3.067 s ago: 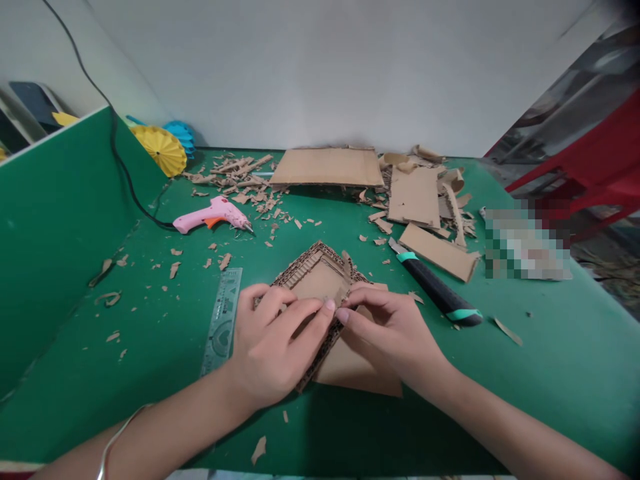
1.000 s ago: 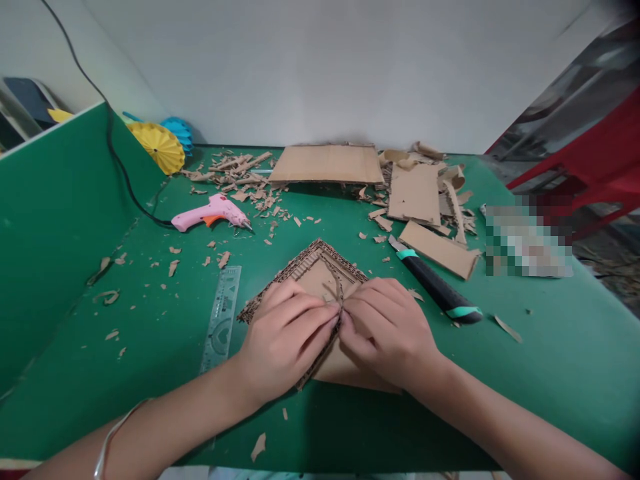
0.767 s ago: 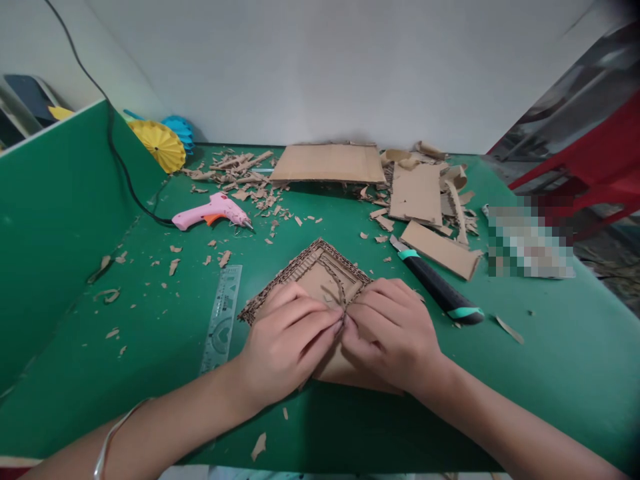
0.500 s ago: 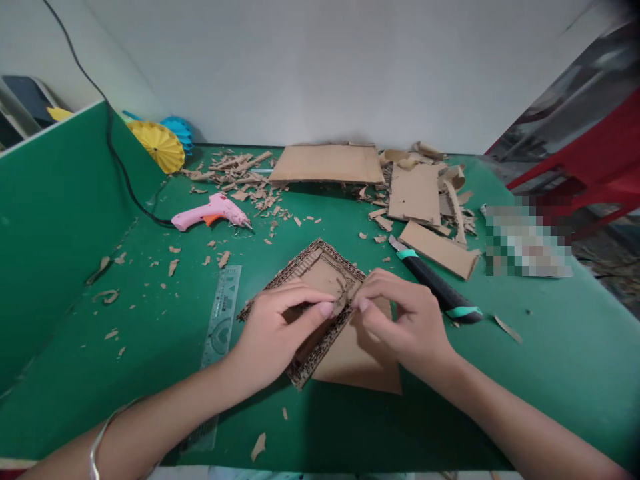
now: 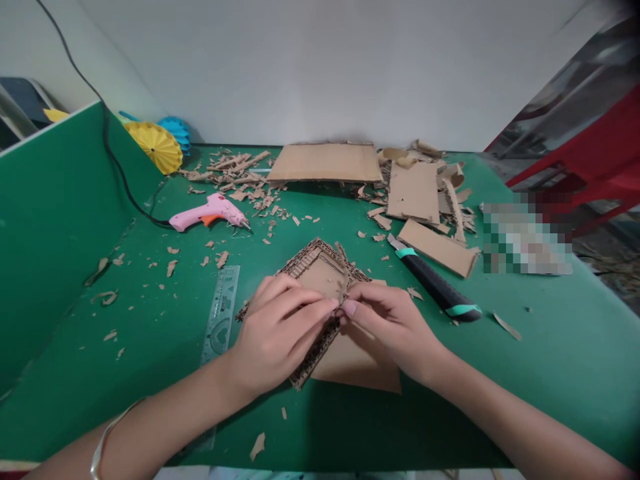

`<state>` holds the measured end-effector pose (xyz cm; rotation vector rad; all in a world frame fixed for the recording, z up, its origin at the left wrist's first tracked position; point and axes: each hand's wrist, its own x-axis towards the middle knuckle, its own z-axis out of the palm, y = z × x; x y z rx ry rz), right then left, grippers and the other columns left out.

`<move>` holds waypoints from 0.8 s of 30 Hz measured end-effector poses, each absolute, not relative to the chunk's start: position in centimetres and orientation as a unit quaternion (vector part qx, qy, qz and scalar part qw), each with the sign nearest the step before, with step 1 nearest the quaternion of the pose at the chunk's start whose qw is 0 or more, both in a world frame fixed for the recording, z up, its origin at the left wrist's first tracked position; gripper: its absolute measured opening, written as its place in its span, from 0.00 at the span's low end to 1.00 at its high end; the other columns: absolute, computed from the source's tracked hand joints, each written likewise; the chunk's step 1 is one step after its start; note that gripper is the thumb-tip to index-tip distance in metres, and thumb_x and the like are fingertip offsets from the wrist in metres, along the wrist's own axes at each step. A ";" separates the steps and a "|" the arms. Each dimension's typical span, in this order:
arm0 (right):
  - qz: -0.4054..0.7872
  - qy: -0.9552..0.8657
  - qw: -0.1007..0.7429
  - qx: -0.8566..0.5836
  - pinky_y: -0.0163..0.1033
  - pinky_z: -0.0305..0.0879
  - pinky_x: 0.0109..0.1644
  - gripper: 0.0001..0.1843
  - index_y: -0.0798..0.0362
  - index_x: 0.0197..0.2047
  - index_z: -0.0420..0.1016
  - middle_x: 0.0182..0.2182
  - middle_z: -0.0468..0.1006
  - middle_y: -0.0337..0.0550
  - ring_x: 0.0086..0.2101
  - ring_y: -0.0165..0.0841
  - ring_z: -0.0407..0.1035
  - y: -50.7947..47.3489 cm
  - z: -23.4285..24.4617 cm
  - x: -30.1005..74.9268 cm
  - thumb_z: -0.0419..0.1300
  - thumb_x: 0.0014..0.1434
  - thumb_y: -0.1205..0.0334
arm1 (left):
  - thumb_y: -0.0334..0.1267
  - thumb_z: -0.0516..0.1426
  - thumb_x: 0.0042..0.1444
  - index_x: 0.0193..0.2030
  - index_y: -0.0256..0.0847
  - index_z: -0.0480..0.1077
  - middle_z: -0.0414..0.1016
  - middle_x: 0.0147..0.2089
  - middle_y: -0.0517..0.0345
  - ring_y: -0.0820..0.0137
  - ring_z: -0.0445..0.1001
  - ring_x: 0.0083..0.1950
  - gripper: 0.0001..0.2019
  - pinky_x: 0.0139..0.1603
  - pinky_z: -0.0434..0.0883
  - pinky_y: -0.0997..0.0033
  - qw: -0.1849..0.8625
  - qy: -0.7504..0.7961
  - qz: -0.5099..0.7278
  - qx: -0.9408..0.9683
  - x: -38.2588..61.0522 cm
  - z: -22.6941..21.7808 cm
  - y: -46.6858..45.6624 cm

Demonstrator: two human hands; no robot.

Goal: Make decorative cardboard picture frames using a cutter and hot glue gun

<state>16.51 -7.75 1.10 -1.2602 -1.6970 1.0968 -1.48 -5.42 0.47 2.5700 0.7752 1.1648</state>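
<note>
A square cardboard frame (image 5: 314, 266) with corrugated edges lies on the green table (image 5: 550, 347), partly on a flat cardboard sheet (image 5: 357, 363). My left hand (image 5: 277, 333) rests on the frame with its fingers pressed together on the frame's right side. My right hand (image 5: 393, 327) meets it from the right, fingertips pinched on a thin corrugated cardboard strip (image 5: 344, 259) that runs up along the frame's right edge. The fingertips of both hands touch each other at the frame's edge.
A black and teal utility knife (image 5: 434, 287) lies right of the hands. A clear ruler (image 5: 221, 315) lies to the left, a pink glue gun (image 5: 209, 213) with a black cord further back. Cardboard pieces (image 5: 415, 193) and scraps (image 5: 245, 180) cover the back. A green side panel (image 5: 55, 220) stands left.
Both hands pressed low on the frame's lower right side, then moved up. Now the fingertips pinch the thin strip at the right edge, and the strip's free end stands up again.
</note>
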 end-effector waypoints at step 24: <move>0.385 -0.653 0.407 -0.510 0.31 0.59 0.27 0.10 0.55 0.20 0.69 0.18 0.70 0.36 0.22 0.27 0.63 -7.9 0.9 16.1 0.52 0.51 0.68 | 0.30 0.58 0.53 0.40 0.37 0.71 0.77 0.34 0.58 0.69 0.66 0.35 0.07 0.36 0.61 0.66 0.030 0.264 0.369 0.891 -1.5 0.2 -5.4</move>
